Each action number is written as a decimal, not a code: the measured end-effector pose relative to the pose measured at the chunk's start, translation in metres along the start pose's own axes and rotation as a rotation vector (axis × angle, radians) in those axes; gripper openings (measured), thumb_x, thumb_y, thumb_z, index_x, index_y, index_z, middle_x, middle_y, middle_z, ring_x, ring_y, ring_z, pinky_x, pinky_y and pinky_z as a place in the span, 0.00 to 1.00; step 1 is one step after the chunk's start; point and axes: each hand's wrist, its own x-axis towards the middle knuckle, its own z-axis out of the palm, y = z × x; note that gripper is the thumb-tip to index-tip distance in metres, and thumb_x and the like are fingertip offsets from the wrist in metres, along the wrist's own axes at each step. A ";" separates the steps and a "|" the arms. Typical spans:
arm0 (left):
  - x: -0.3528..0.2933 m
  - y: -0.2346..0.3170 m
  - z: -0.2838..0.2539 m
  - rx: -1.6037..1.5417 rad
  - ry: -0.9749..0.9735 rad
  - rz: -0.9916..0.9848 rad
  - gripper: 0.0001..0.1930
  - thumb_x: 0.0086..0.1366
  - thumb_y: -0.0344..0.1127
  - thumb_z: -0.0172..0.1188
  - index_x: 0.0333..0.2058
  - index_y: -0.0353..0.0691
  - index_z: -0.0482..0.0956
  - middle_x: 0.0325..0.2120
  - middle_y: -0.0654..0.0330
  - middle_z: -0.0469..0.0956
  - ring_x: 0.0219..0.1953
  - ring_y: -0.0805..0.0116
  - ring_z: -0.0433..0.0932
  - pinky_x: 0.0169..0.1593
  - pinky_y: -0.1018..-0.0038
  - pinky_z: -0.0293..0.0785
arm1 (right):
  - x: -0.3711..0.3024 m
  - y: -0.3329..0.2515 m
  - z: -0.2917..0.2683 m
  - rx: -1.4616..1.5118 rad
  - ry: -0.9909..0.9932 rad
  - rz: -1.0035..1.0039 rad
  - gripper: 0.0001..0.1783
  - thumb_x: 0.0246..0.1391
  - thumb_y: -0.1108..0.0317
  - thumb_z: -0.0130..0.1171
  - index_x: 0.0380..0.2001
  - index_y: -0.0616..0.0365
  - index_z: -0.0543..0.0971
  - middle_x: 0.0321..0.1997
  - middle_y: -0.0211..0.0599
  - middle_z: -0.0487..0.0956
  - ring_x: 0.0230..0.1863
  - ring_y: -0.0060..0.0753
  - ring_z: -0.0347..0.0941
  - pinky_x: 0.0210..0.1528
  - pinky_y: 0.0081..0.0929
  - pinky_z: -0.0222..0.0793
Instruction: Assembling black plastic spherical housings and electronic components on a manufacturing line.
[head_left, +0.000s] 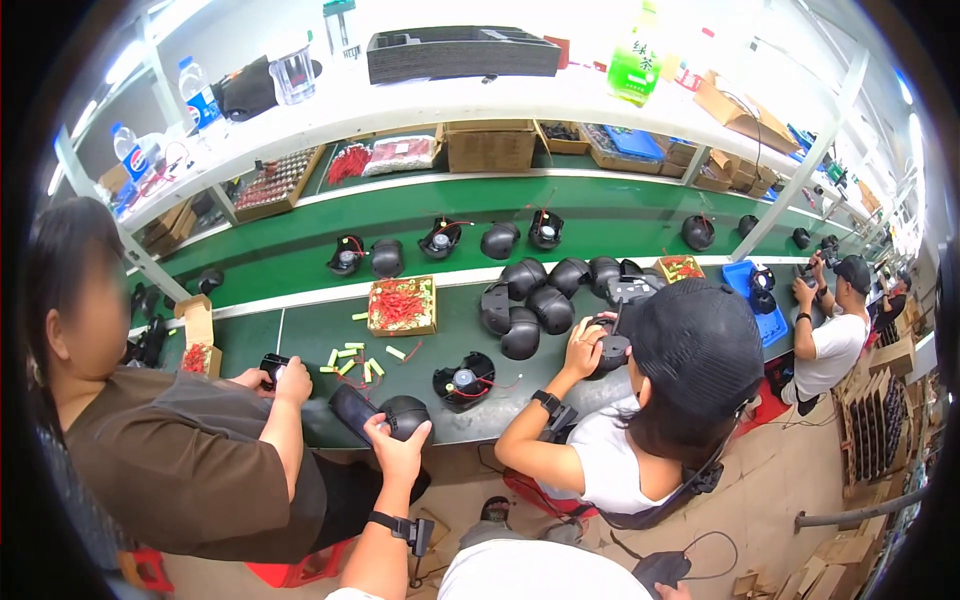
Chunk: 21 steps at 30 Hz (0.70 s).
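Note:
My left hand point(398, 458) reaches in at the table's near edge, thumb and fingers closed around a black dome-shaped housing point(406, 415). Against that housing leans a dark flat rectangular piece point(353, 414); whether my hand touches it I cannot tell. Just beyond lies an open black housing point(463, 382) with a round speaker-like part and thin wires. Low at the right, my right hand point(675, 591) shows only in part, gripping a black object point(662, 569) with a thin looped cable; its kind is unclear.
Co-workers sit close on both sides, one holding a small black part point(272, 368), the other a black housing point(612, 350). Black housings point(550, 308) cluster beyond, near a box of red-wired parts point(402, 306). Loose pale-green connectors point(350, 358) lie around. A green conveyor point(600, 205) runs behind.

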 end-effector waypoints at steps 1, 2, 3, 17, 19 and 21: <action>0.002 -0.024 0.002 -0.128 0.037 -0.067 0.47 0.48 0.37 0.79 0.60 0.39 0.56 0.49 0.42 0.73 0.51 0.54 0.76 0.53 0.60 0.74 | 0.008 0.009 0.002 0.004 -0.004 -0.028 0.37 0.60 0.45 0.57 0.57 0.70 0.73 0.56 0.67 0.75 0.58 0.64 0.70 0.58 0.43 0.65; 0.004 -0.025 0.006 -0.122 0.060 -0.011 0.45 0.51 0.36 0.78 0.61 0.40 0.56 0.49 0.47 0.74 0.48 0.59 0.77 0.50 0.64 0.75 | 0.008 0.010 0.002 0.006 -0.001 -0.026 0.37 0.60 0.45 0.57 0.57 0.70 0.73 0.56 0.67 0.75 0.58 0.64 0.70 0.58 0.43 0.65; 0.001 -0.026 0.009 -0.124 0.056 -0.011 0.45 0.51 0.36 0.78 0.61 0.40 0.56 0.49 0.47 0.74 0.48 0.59 0.77 0.50 0.64 0.75 | 0.008 0.011 0.003 0.035 0.001 -0.013 0.37 0.60 0.45 0.57 0.58 0.70 0.72 0.56 0.66 0.75 0.58 0.63 0.71 0.57 0.43 0.66; 0.007 -0.050 0.032 0.088 -0.083 -0.137 0.45 0.64 0.50 0.65 0.69 0.30 0.52 0.62 0.36 0.67 0.64 0.43 0.67 0.67 0.61 0.61 | 0.027 0.057 0.003 -0.162 -0.186 -0.217 0.41 0.62 0.43 0.53 0.62 0.71 0.68 0.62 0.66 0.73 0.61 0.61 0.69 0.62 0.43 0.63; 0.002 -0.034 0.023 0.305 -0.126 -0.068 0.51 0.60 0.53 0.68 0.69 0.28 0.49 0.65 0.35 0.62 0.68 0.42 0.62 0.70 0.60 0.58 | -0.025 -0.011 0.003 -0.134 -0.067 -0.020 0.42 0.61 0.40 0.52 0.63 0.69 0.68 0.62 0.67 0.72 0.63 0.63 0.67 0.65 0.43 0.61; 0.001 -0.011 0.019 0.327 -0.187 -0.060 0.57 0.55 0.54 0.72 0.69 0.25 0.47 0.68 0.35 0.57 0.70 0.43 0.58 0.71 0.60 0.56 | -0.013 0.015 0.002 -0.128 -0.096 -0.035 0.42 0.61 0.40 0.52 0.63 0.69 0.68 0.62 0.67 0.72 0.64 0.63 0.66 0.65 0.43 0.60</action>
